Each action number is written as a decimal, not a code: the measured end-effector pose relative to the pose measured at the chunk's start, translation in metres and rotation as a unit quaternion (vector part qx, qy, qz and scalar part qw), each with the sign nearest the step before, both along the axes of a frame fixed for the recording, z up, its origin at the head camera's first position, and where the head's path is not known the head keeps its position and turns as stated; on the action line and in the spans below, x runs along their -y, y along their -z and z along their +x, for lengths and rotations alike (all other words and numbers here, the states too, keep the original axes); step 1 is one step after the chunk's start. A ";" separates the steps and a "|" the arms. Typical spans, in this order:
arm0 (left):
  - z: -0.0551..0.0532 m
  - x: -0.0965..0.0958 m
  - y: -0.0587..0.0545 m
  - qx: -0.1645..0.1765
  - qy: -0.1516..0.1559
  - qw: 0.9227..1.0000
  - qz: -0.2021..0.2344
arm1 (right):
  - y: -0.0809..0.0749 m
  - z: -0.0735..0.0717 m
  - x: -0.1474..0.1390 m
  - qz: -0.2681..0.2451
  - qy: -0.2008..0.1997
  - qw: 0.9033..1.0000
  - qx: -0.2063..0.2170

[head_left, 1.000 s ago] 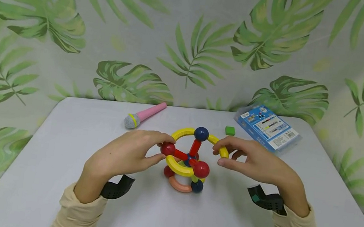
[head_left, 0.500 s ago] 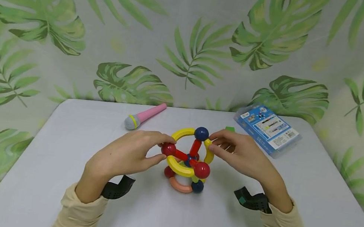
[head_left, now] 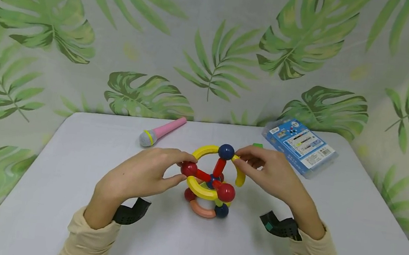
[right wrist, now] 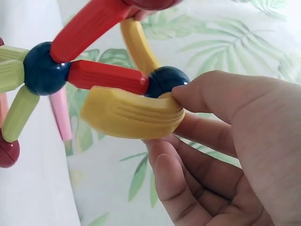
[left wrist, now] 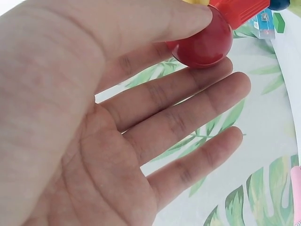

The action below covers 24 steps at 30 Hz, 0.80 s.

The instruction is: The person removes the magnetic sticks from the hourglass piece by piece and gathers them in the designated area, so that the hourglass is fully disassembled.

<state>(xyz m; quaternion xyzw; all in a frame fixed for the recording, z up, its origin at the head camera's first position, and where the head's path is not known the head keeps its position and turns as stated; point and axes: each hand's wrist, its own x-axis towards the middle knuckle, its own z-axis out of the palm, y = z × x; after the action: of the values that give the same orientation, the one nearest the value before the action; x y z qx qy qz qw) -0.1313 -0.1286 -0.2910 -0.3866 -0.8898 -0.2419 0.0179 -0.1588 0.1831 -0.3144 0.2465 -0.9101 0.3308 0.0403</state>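
A ball-and-stick toy structure of coloured balls and rods stands mid-table. My left hand [head_left: 142, 171] pinches a red ball [left wrist: 204, 44] on its upper left side, thumb on one side and fingers on the other. My right hand [head_left: 269, 168] pinches a yellow curved rod [right wrist: 134, 113] at its end by the upper blue ball [head_left: 226, 151]. The rod's other end hangs loose, apart from the front red ball [head_left: 226, 192]. Red straight rods [right wrist: 108, 75] run from the central blue ball [right wrist: 45, 68] to the upper balls. An orange curved rod [head_left: 202, 210] lies low at the front.
A pink toy microphone [head_left: 162, 131] lies at the back left. At the back right is a blue box in clear plastic [head_left: 301, 145]. A green block [head_left: 258, 145] sits partly hidden behind my right hand. Leaf-patterned cloth hangs behind the table.
My right hand has moved left with the yellow curved rod, up to the blue ball. In the last half second the rod's loose end has swung rightward. My left hand stays put.
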 end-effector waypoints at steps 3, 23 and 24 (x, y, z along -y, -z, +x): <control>0.000 0.000 0.001 -0.002 0.005 1.000 0.003 | -0.003 0.001 -0.004 0.006 0.004 1.000 0.002; 0.001 0.008 -0.001 0.001 -0.004 1.000 -0.015 | 0.007 -0.015 -0.031 0.003 0.031 0.999 0.010; 0.001 0.009 -0.002 0.000 -0.008 1.000 -0.016 | 0.009 -0.018 -0.032 0.003 0.032 0.999 0.020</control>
<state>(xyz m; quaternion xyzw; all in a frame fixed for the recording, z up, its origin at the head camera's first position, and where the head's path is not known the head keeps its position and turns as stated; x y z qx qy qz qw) -0.1307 -0.1377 -0.2888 -0.3792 -0.8969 -0.2273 0.0132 -0.1768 0.2149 -0.3235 0.2108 -0.9190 0.3317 0.0324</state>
